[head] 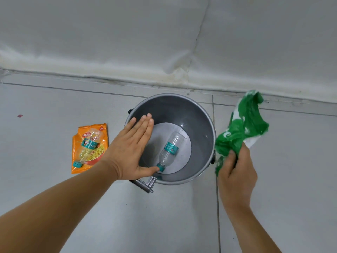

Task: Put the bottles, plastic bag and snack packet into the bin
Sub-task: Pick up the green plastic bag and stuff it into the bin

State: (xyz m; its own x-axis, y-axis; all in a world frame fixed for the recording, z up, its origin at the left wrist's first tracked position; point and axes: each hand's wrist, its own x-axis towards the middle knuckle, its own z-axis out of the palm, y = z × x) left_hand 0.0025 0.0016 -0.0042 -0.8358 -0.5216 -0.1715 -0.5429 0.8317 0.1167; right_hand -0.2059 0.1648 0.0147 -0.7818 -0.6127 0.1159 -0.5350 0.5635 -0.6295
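Observation:
A grey metal bin [204, 128] stands on the tiled floor by the wall. One clear bottle [170, 148] with a teal label and cap lies on the bin's bottom. My left hand [135, 148] hovers flat over the bin's left rim, fingers together and extended, holding nothing. My right hand [237, 172], just right of the bin, grips a crumpled green and white plastic bag [242, 125]. Left of the bin an orange snack packet [87, 161] lies on the floor with a second clear bottle [89, 145] lying on top of it.
A white wall [164, 33] runs along the far side just behind the bin. A metal handle [144, 184] juts from the bin's near side. A small red speck [20, 115] marks the floor at far left.

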